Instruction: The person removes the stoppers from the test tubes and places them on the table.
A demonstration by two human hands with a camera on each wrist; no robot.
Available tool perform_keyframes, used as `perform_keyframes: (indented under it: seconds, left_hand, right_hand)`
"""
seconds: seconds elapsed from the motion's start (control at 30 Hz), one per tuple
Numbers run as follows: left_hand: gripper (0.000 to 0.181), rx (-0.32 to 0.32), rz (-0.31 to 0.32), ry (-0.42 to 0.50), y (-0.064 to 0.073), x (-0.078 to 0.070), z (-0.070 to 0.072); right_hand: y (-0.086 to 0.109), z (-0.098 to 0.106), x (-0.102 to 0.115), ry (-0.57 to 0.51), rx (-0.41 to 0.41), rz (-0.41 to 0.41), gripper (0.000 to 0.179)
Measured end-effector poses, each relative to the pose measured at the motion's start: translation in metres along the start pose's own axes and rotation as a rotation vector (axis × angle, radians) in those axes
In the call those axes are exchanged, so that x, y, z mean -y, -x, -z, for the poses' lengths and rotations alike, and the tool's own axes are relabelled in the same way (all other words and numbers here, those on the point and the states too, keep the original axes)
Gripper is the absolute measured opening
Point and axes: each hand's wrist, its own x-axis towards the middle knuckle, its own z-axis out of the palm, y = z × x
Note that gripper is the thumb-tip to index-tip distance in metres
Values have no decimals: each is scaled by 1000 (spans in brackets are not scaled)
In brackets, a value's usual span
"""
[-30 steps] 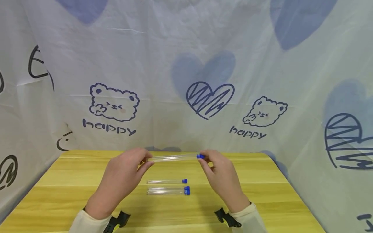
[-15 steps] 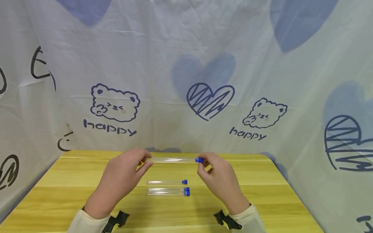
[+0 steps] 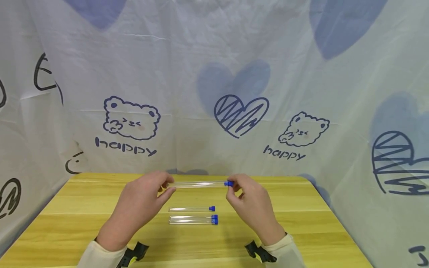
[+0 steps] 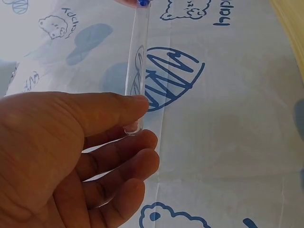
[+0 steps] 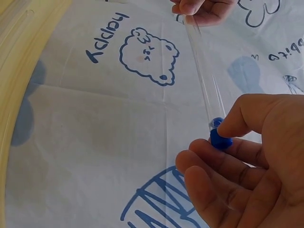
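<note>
A clear test tube [image 3: 201, 184] with a blue cap [image 3: 229, 183] is held level above the table between both hands. My left hand [image 3: 144, 203] pinches its rounded closed end between thumb and fingers, as the left wrist view shows with the tube [image 4: 137, 61] running away from the hand [image 4: 71, 147]. At the other end my right hand [image 3: 253, 204] pinches the blue cap [image 5: 220, 138] with thumb and forefinger. Nearer me, three more capped test tubes [image 3: 191, 219] lie side by side on the table, caps to the right; one lies slightly apart from the other two.
The yellow wood-grain table [image 3: 288, 219] reaches back to a white cloth backdrop [image 3: 187, 141] printed with hearts, bears and lettering. More cloth hangs along both sides. Black straps [image 3: 260, 252] sit at both wrists near the cream sleeves [image 3: 100, 257].
The held tube has come down slightly at its capped end and sits more level than a second ago, with the right hand shifted slightly left. The tubes on the table have stayed put.
</note>
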Motion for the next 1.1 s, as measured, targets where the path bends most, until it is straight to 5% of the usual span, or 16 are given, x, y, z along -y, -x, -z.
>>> perform_keyframes:
  seconds: [0.57,0.8,1.1]
  left_hand:
    - [12,20,17,15,-1,2,0]
    - [13,-19,0,14,-1,4,1]
    - [13,-72,-40,6,1,9,1]
  right_hand:
    - [-1,-1,-1,1,2,51,18]
    - [-1,3,-3,-87,55,65,21]
    - [-1,7,-13,-178,120,196,18]
